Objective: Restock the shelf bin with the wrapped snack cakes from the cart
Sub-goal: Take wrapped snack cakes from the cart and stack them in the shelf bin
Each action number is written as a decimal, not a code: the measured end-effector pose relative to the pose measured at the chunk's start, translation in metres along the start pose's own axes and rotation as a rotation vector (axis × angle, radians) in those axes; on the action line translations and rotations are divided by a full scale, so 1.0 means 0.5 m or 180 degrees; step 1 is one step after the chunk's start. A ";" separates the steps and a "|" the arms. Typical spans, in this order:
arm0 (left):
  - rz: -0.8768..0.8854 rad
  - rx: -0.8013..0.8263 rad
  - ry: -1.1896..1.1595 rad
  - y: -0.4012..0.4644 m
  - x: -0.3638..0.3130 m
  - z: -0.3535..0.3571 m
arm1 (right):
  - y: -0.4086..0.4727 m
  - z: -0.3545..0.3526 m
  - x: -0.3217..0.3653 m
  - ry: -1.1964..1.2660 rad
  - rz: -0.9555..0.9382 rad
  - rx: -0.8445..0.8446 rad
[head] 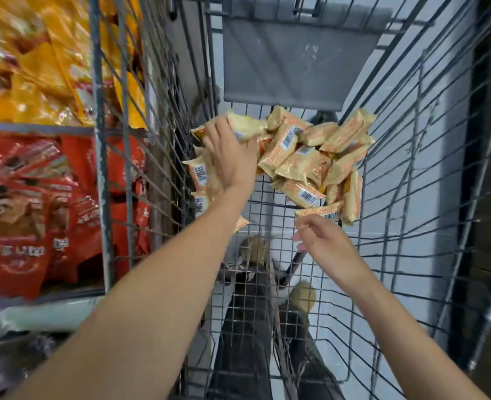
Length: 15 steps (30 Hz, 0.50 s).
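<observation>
Several wrapped snack cakes (299, 160) in yellow-orange wrappers with barcodes lie heaped at the far end of the wire cart (406, 215). My left hand (231, 155) is spread flat, palm down, on the cakes at the heap's left side. My right hand (322, 243) hovers just short of the nearest cake (320, 212), fingers loosely curled and apart, holding nothing. The shelf bin itself cannot be told from what shows.
A grey plastic seat flap (299, 62) stands at the cart's far end. Left of the cart, wire shelves hold yellow bags (36, 62) above and red bags (30, 203) below. My legs and shoes (302, 295) show through the cart floor.
</observation>
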<state>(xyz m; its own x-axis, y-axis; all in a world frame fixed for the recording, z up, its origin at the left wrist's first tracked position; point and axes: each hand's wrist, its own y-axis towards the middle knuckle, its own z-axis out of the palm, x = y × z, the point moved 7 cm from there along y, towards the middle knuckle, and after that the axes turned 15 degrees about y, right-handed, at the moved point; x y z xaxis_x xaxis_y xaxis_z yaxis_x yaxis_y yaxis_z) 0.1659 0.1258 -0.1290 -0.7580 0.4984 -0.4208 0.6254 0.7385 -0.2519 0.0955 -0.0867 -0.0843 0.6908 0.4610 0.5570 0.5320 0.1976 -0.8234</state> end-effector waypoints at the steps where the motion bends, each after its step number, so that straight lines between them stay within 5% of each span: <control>1: -0.0157 0.0041 -0.0216 -0.035 0.006 -0.013 | -0.005 -0.003 0.008 0.0172 -0.0024 -0.0052; 8: -0.0506 0.1540 -0.2353 -0.288 0.000 -0.106 | -0.043 -0.040 0.027 0.1530 0.0283 -0.0507; 12: -0.0107 0.2294 -0.2590 -0.356 -0.022 -0.136 | -0.069 -0.024 0.025 0.2693 0.0632 0.0158; 15: 0.0066 0.2550 -0.2609 -0.367 -0.026 -0.134 | -0.085 -0.022 0.029 0.2836 0.0581 0.0528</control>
<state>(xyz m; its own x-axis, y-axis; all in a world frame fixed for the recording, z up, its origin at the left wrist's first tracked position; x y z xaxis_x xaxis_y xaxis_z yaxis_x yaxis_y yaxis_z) 0.0487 0.0145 -0.0187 -0.5813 -0.1557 -0.7987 0.7975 0.0857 -0.5971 0.0882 -0.0977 -0.0404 0.9151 -0.3252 0.2384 0.3485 0.3403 -0.8733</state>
